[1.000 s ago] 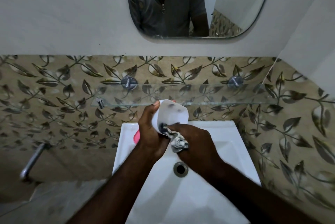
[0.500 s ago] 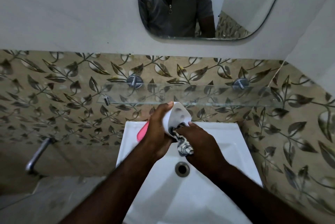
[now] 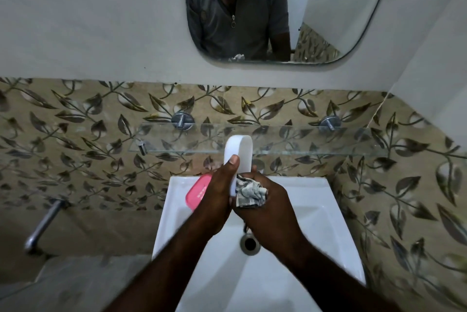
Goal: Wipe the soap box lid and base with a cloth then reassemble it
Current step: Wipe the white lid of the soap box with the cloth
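Note:
My left hand (image 3: 218, 193) grips a white soap box part (image 3: 238, 154) upright on its edge above the sink, thumb on its near face. My right hand (image 3: 262, 207) holds a crumpled grey patterned cloth (image 3: 250, 191) bunched against the lower right side of that white part. The pink soap box part (image 3: 198, 191) lies on the sink's back left rim, partly hidden behind my left hand.
The white sink (image 3: 316, 210) has a round drain (image 3: 250, 243) just below my hands. A glass shelf (image 3: 290, 140) spans the leaf-patterned tiled wall behind the box. A mirror (image 3: 278, 8) hangs above. A metal pipe (image 3: 43, 226) sticks out at the lower left.
The white part has been turned from open side facing me to standing on edge. The cloth has come out of its hollow and now sits against its lower side. The camera tilted up.

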### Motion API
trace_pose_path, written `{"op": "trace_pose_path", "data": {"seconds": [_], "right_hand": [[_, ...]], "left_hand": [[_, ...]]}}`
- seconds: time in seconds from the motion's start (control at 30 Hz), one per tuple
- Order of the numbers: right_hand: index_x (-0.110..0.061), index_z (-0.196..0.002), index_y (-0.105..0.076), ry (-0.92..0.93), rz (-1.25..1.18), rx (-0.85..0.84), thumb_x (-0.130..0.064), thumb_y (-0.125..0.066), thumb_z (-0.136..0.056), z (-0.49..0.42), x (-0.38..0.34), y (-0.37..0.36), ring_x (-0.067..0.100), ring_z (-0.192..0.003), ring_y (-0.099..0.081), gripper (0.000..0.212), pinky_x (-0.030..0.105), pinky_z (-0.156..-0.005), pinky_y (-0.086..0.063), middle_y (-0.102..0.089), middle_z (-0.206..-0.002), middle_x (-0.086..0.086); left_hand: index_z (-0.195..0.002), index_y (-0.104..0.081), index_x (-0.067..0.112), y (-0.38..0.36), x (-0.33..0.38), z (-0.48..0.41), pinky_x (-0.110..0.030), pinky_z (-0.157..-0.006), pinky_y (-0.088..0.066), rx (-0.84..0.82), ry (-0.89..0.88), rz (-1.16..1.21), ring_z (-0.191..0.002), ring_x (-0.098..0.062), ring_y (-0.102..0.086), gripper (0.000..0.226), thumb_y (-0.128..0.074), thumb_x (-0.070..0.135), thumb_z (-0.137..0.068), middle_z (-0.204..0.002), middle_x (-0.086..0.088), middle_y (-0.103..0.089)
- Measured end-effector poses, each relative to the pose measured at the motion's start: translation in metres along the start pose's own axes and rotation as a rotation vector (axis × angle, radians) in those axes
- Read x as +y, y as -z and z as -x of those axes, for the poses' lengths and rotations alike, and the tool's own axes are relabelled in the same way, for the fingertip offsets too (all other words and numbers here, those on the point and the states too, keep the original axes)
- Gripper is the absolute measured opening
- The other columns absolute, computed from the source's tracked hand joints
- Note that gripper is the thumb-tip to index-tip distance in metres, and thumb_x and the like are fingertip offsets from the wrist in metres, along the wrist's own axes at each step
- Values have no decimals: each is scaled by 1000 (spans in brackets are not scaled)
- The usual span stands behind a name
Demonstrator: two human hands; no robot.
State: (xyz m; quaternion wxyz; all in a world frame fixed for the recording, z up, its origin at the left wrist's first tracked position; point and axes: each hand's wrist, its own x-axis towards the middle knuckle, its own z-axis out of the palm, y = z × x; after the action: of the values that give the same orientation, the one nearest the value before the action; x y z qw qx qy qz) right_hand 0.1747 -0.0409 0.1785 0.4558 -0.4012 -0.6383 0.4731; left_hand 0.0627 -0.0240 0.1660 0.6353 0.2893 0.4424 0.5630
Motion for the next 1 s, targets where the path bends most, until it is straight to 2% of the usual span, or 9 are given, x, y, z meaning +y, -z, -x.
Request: {"op": "trace_pose_path", "data": {"seconds": [0.13,0.23,0.3,0.37,0.53,0.67,0.77,0.87,1.0], "right_hand": [[-28,-90,-62,277,267,-33,-14,-61,-76,4,-4,-3,3,-62,-57,20,23,-59,-49,-60,-70,-14],[-21,-96,-59,538,526,-116,-10,-54,-70,-8,5,17,-4,-79,-53,29,17,-76,-47,-55,-85,-20],[-16,-100,-61,663,667,-73,-6,-55,-72,-15,11,20,9,-92,-59,31,18,-91,-45,-63,-96,-9],[-23,-96,-64,541,590,50,-5,-58,-74,-9,7,8,13,-85,-64,29,15,-82,-47,-68,-90,-6],[-24,-75,-70,-25,-179,151,7,-69,-80,1,-22,-18,8,-55,-59,31,20,-47,-45,-69,-71,3],[-27,-89,-64,388,330,106,-2,-64,-74,-9,-10,-6,5,-73,-62,30,10,-68,-47,-67,-84,-7],[-17,-100,-64,677,720,-20,-9,-57,-77,-28,14,14,14,-93,-62,26,16,-91,-45,-70,-96,-2],[-26,-90,-64,468,570,40,-4,-64,-74,-25,4,4,10,-80,-64,28,11,-76,-45,-68,-84,-10],[-19,-76,-69,30,-91,118,8,-68,-81,-20,-20,-14,7,-57,-60,27,17,-49,-46,-69,-70,2]], "left_hand": [[-124,-56,-3,-8,15,-1,-38,-77,-58,-2,-16,157,-86,-31,-69,96,-72,57,-51,-98,-23,-70],[-119,-57,-1,-13,23,-1,-40,-76,-56,-36,-21,226,-75,-30,-67,82,-74,46,-54,-82,-20,-70],[-115,-58,0,-16,25,-2,-41,-79,-54,-49,-34,251,-74,-30,-65,69,-72,41,-61,-79,-20,-69],[-112,-60,-2,-17,25,-3,-43,-84,-53,-32,-51,207,-76,-32,-68,67,-70,44,-63,-81,-22,-71],[-101,-70,-1,-11,25,-4,-47,-92,-50,-45,-115,38,-86,-33,-68,92,-85,63,-36,-93,-22,-70],[-116,-62,1,-17,38,-4,-43,-86,-53,-12,-8,152,-81,-31,-70,80,-82,45,-52,-89,-20,-72],[-102,-65,15,-19,40,-6,-37,-78,-55,14,10,198,-76,-26,-71,50,-75,41,-60,-77,-12,-76],[-105,-65,17,-19,42,-8,-39,-83,-55,31,7,196,-81,-27,-70,53,-72,44,-60,-87,-14,-75],[-109,-67,12,-16,35,-12,-44,-92,-52,37,-100,181,-84,-27,-70,47,-69,38,-70,-91,-13,-74]]}}
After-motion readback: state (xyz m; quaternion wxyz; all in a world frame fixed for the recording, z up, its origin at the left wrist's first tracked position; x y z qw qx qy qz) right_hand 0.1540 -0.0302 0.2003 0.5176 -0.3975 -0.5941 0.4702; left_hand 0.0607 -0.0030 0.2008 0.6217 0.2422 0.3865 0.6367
